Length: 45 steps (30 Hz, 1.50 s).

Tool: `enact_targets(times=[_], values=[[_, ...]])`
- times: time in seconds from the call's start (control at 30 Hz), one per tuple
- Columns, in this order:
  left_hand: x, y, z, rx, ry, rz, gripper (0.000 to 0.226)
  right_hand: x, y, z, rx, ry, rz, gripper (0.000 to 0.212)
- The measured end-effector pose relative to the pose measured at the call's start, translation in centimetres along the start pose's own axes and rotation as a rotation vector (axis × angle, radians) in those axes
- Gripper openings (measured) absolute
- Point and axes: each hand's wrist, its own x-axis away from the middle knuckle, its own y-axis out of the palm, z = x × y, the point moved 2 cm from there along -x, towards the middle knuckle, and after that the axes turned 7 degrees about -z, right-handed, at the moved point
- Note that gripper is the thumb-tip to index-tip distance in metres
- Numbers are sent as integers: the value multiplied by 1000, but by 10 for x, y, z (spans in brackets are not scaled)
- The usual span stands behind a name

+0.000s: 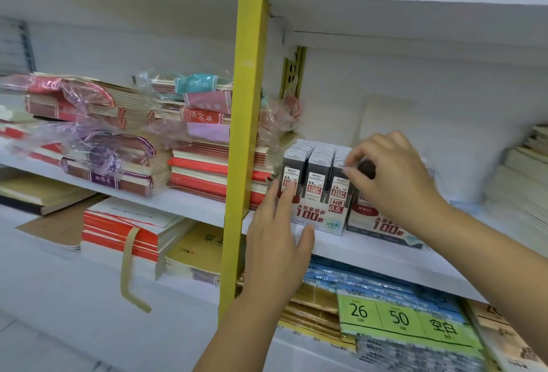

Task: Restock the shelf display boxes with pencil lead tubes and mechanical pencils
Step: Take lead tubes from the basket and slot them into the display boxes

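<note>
Two display boxes sat side by side on a white shelf [370, 256], to the right of a yellow post [241, 134]. The left box [318, 217] was full of pencil lead tubes [315, 176] standing up in three rows. The right box [385, 223] touched it and was partly hidden behind the right arm.

The left hand [275, 241] lay flat against the front of the left box. Its fingers were spread apart, with the fingertips [289, 190] touching the front tube in the left row and the thumb near the bottom edge of the box. It pressed on the box but did not grip anything.

The right hand [391, 170] was over the tops of the tubes, where the two boxes met. Its fingers were curled together around a small dark thing [367, 168], too blurry to name for sure.

Stacks of notebooks [124, 140] wrapped in clear plastic filled the shelf on the left. Blue and green paper packs [409, 318] lay on the shelf below the boxes.
</note>
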Motion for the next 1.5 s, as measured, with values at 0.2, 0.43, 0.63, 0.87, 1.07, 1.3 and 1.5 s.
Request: enact_targets(times=[0.2, 0.43, 0.63, 0.87, 1.07, 1.3, 1.5], values=[[0, -1, -1, 20, -5, -17, 74, 5, -1, -7, 33, -28, 26, 31], [0, -1, -1, 23, -14, -30, 76, 7, -6, -10, -128, 59, -100, 23], [1, -2, 0, 31, -13, -26, 76, 0, -12, -3, -273, 157, -79, 16], [1, -1, -1, 35, -1, -28, 76, 7, 1, -3, 75, 81, 75, 22], [8, -6, -2, 7, 14, -76, 76, 17, 3, -2, 141, 79, 19, 38], [76, -15, -13, -107, 71, -180, 58, 89, -10, -11, -318, 9, 148, 25], [184, 15, -78, -301, -94, -744, 54, 205, 60, -14, -736, 234, -128, 19]])
